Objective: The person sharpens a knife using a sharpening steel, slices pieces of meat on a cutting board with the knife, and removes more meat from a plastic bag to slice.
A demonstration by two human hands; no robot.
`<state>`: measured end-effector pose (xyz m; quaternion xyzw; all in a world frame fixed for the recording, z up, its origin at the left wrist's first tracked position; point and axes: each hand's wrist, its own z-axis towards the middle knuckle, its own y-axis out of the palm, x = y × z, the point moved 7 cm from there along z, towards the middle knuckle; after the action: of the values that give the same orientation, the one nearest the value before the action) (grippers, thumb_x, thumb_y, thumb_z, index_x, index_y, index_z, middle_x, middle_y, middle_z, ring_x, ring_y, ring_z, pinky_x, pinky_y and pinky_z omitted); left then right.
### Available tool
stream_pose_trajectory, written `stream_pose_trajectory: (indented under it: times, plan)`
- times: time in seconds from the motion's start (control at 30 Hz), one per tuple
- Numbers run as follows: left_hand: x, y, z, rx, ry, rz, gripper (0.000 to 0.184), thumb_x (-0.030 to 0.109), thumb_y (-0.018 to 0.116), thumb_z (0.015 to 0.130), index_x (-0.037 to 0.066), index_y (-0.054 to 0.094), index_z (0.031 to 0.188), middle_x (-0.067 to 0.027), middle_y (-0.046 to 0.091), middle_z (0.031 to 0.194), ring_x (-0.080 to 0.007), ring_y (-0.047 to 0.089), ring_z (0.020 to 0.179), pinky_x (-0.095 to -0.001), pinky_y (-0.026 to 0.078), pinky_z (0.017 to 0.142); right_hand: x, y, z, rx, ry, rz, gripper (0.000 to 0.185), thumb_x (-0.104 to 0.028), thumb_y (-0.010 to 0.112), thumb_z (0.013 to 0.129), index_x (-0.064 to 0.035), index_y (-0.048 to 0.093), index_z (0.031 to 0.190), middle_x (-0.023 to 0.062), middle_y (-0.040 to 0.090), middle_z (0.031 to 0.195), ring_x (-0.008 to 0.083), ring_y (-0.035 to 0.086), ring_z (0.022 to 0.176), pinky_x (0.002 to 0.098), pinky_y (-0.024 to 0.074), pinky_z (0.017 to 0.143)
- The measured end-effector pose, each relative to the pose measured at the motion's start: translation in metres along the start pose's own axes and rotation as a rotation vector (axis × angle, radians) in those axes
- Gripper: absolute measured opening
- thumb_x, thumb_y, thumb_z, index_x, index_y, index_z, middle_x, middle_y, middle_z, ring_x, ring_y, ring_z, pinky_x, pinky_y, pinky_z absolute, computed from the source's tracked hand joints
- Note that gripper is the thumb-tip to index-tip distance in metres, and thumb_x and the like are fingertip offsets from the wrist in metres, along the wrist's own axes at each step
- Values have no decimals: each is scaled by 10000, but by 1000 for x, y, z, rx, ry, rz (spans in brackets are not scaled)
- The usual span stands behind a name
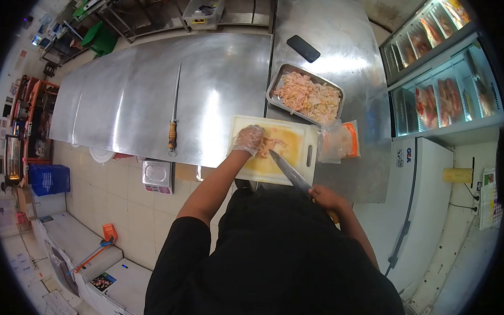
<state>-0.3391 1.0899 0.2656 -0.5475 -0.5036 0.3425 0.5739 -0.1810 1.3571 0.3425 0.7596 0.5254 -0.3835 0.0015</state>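
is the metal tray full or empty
The tray is well filled, not empty: pale pink pieces hide almost all of its floor. How deep they lie, I cannot tell.

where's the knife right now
In the head view, the knife is in the right hand, just right of centre, its blade over the cutting board and tip beside the meat pieces.

black top, short left sleeve, 1 clear crinkled plastic glove on the left hand, bare right hand

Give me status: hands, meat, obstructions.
Left hand, gloved, over raw meat pieces. Right hand gripping kitchen knife. Meat on white cutting board. Left hand close to knife tip.
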Motion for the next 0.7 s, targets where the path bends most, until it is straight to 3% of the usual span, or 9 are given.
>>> stream_pose_trajectory:
  times: [0.13,0.2,0.37,0.43,0.5,0.57,0.6,0.67,0.7]
  plan:
    - [-10,-17,-4,-66,-253,-255,236,234,604,798,38,684,901,-175,684,899,-318,671,867,-411,540,746,11,1,1,14,-14,72,402,-324,405,993,25,573,885,173,615,831,315,600,810,410,457,758]
    - [-5,-21,-5,-112,-278,-359,247,235,581,822,34,676,931,-187,681,921,-332,664,882,-412,532,771,20,6,3,12,-13,118,403,-329,408,994,21,571,875,151,611,808,288,595,783,395,458,750]
    - [9,6,-6,-186,-282,-645,299,302,527,863,61,637,1002,-196,664,883,-390,638,842,-433,512,779,47,9,4,-11,18,276,363,-335,437,994,-14,564,882,72,538,703,170,532,640,349,451,572]
    - [8,1,-10,88,-373,-782,347,337,505,887,24,596,1005,-236,644,884,-409,629,873,-449,499,787,18,-16,-26,3,135,279,344,-322,439,996,-16,558,894,46,531,706,167,525,646,351,457,609]
    - [31,-39,-22,155,-452,-856,309,299,512,892,16,588,990,-234,643,889,-399,629,879,-448,498,779,10,-29,-44,13,256,282,325,-309,440,999,-18,552,906,20,525,709,164,518,651,352,462,646]
    - [32,-39,-32,216,-534,-931,272,261,519,897,8,581,974,-232,642,893,-390,629,884,-447,496,772,8,-45,-49,185,200,229,296,-286,471,975,-10,530,887,108,548,662,251,543,552,407,437,525]
    - [26,-16,-36,228,-557,-807,254,257,533,886,13,562,953,-231,634,865,-400,624,859,-457,490,749,16,-38,-39,178,205,228,296,-286,471,975,-10,530,887,108,548,662,251,543,552,407,437,525]
    - [23,1,-46,229,-586,-690,241,253,547,875,19,544,931,-230,626,837,-410,620,833,-467,484,727,8,-40,-13,402,-154,-85,258,-234,465,958,10,513,890,227,609,742,427,588,636,497,453,603]
    - [18,3,-54,226,-627,-661,237,255,559,866,29,544,935,-226,625,831,-414,616,816,-473,483,715,-10,-38,-7,374,-167,-96,245,-218,458,951,17,510,902,266,607,785,466,577,712,528,446,651]
